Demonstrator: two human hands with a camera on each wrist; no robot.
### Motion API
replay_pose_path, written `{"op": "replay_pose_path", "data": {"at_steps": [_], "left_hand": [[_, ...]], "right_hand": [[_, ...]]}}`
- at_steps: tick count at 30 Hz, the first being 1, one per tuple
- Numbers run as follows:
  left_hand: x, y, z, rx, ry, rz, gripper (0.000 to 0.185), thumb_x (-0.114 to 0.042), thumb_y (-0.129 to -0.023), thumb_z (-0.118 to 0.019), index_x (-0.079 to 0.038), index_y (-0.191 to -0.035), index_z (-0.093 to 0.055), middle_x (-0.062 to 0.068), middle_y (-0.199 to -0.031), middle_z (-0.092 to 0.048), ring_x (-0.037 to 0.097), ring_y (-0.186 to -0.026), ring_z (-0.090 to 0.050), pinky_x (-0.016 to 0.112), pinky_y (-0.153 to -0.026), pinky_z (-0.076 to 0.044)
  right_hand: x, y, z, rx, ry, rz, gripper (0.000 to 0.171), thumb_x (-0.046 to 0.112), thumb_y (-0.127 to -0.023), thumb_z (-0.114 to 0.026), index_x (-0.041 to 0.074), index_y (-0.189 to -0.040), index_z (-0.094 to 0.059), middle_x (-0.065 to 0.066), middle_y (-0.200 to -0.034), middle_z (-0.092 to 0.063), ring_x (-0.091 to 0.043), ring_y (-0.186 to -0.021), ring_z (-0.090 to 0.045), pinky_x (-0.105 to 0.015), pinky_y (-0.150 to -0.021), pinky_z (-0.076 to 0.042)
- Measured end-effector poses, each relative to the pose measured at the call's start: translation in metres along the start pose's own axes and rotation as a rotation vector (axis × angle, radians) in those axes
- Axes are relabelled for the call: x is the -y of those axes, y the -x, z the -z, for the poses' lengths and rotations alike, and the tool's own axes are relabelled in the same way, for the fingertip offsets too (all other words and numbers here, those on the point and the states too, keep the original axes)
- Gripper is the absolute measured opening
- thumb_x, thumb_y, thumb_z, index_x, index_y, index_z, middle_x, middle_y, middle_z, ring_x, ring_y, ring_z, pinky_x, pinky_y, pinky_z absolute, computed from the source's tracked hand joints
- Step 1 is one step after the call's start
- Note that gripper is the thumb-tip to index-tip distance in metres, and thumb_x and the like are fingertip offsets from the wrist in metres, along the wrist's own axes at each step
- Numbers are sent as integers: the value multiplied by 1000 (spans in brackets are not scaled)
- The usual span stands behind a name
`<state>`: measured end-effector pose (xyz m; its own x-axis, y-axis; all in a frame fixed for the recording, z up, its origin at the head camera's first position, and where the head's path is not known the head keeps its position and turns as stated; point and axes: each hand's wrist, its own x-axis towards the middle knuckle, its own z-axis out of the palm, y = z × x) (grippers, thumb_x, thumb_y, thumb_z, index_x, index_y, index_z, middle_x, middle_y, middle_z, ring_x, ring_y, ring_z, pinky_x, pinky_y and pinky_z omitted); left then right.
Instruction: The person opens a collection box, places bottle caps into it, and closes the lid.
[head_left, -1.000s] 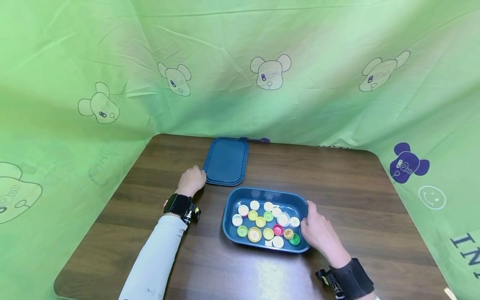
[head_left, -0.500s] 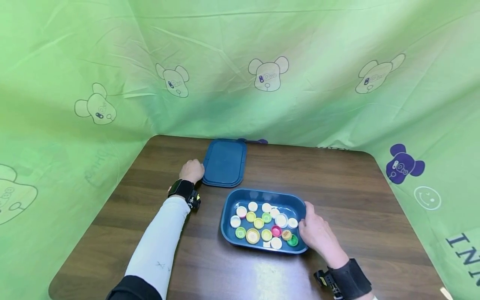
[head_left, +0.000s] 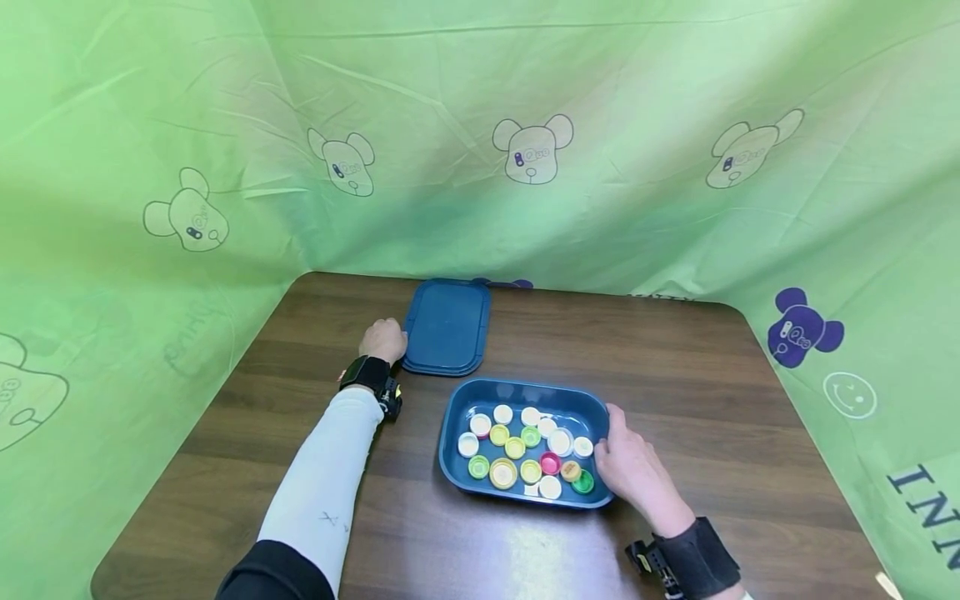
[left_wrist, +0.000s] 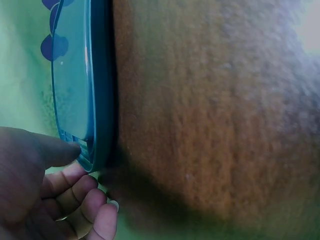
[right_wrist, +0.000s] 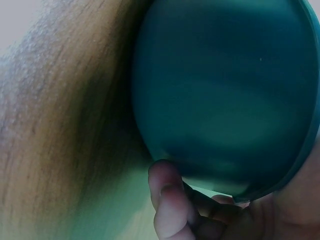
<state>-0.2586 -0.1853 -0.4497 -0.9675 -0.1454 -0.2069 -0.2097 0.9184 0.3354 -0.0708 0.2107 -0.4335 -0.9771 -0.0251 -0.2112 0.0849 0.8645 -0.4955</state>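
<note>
The left hand (head_left: 383, 340) pinches the near-left corner of the flat blue lid (head_left: 447, 327) – thumb on top, fingers curled under its edge – while the right hand (head_left: 630, 467) clasps the right wall of the blue tray (head_left: 525, 393) of bottle caps (head_left: 527, 450), steadying it on the table (head_left: 675, 375).

the left hand (head_left: 383, 340) slid up along the lid's (head_left: 447, 326) left edge, its sleeve stretching farther into frame.
</note>
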Motion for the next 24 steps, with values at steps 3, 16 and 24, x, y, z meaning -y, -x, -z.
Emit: {"op": "replay_pose_path", "data": {"at_steps": [3, 16, 24], "left_hand": [[1, 0, 1, 12, -5, 1, 32, -18, -104, -45, 7, -115, -62, 30, -124, -61, 47, -114, -60, 55, -93, -52], [-6, 0, 16, 6, 136, 74, 29, -18, -102, -41, -10, -75, -46, 9, -73, -46, 28, -71, -52, 38, -66, -43], [1, 1, 19, 92, 504, 79, 39, -19, -105, -38, 7, -117, -64, 22, -118, -60, 30, -98, -60, 42, -86, -55]], "right_hand": [[1, 0, -1, 1, -3, 1, 62, 9, -98, -52, -8, -150, -24, -38, -125, -59, -28, -80, -66, -53, -76, -58], [1, 1, 0, 10, -1, -10, 62, 9, -99, -52, -8, -151, -24, -38, -125, -59, -28, -79, -65, -53, -76, -58], [0, 0, 1, 14, -6, -16, 62, 10, -99, -52, -7, -151, -23, -38, -123, -60, -27, -77, -65, -50, -73, -58]]}}
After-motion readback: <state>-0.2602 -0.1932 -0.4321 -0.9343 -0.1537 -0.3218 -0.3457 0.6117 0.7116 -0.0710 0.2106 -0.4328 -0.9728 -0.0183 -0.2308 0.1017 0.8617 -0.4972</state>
